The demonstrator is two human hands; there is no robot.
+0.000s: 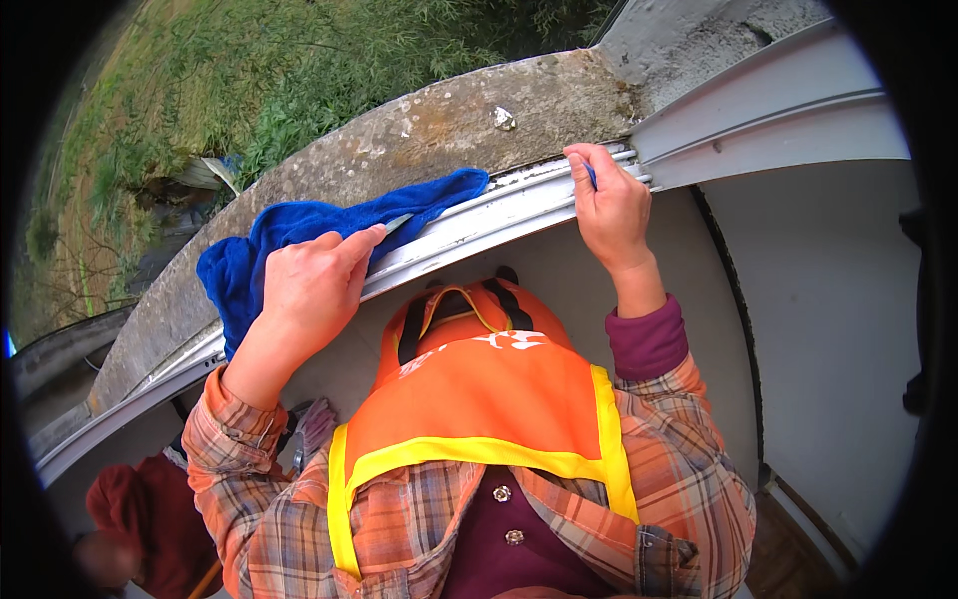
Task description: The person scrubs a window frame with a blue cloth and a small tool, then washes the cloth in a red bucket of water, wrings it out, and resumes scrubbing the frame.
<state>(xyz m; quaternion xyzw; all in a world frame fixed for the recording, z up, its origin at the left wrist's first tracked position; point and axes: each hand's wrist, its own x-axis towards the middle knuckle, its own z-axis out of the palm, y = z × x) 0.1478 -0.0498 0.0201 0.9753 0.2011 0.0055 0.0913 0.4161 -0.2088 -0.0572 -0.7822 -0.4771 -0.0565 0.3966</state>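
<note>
My left hand [310, 281] grips a thin, pale, pointed blade [398, 222], possibly a scraper; its handle is hidden in the fist. Under and beyond that fist a blue microfiber cloth [314, 217] lies bunched over the window track and the sill. My right hand [615, 202] is closed at the right end of the white sliding-window track [471, 236], near the frame corner. A small blue piece [590, 174] shows between its fingers; what it belongs to is hidden. Dark grime marks the track's grooves between the two hands.
Beyond the track runs a weathered concrete ledge [441, 127] with a white fleck [504, 118] on it. Greenery [314, 67] grows outside below. A white window jamb [771, 112] rises at right. Another person in a dark red top [161, 517] is at lower left, by a pinkish glove [318, 421].
</note>
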